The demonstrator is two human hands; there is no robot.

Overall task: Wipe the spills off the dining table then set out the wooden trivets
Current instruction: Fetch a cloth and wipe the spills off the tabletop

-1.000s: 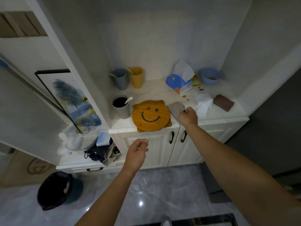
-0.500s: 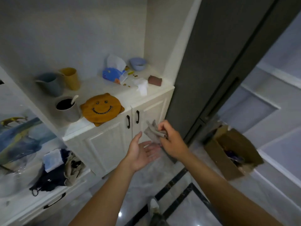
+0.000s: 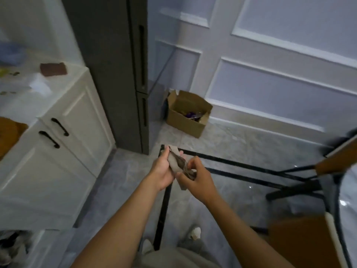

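Cloth: you have the grey cloth [image 3: 176, 161] at the centre of the frame, held above the floor [image 3: 231, 149] and touching nothing but your hands.
Left hand: your left hand [image 3: 163, 172] lies under the upper part of the cloth, with fingers and thumb curled round it.
Right hand: your right hand [image 3: 197, 179] pinches the lower end, so both hands are clamped on the same cloth. You look to be folding or bunching it.
Done so far: judging from this, only the fetching is done. The wiping tool is in hand.
Wiping: not begun, as far as can be seen. No spill is in view. A pale curved edge at the lower right beside the chair [image 3: 336, 161] may be the dining table, but you cannot tell from here.
Trivets: not set out. An orange-brown shape [image 3: 8, 132] lies on the counter [image 3: 25, 105] at the left edge of the frame, and a small brown pad [image 3: 53, 69] sits at the upper left. Whether either is a trivet is unclear.
Left to do: by this reckoning, nearly everything. You must reach the table, wipe it, then come for the trivets and lay them out.
Bystanders: a cardboard box [image 3: 185, 120] stands against the wall, above your hands in the frame and well apart from them.
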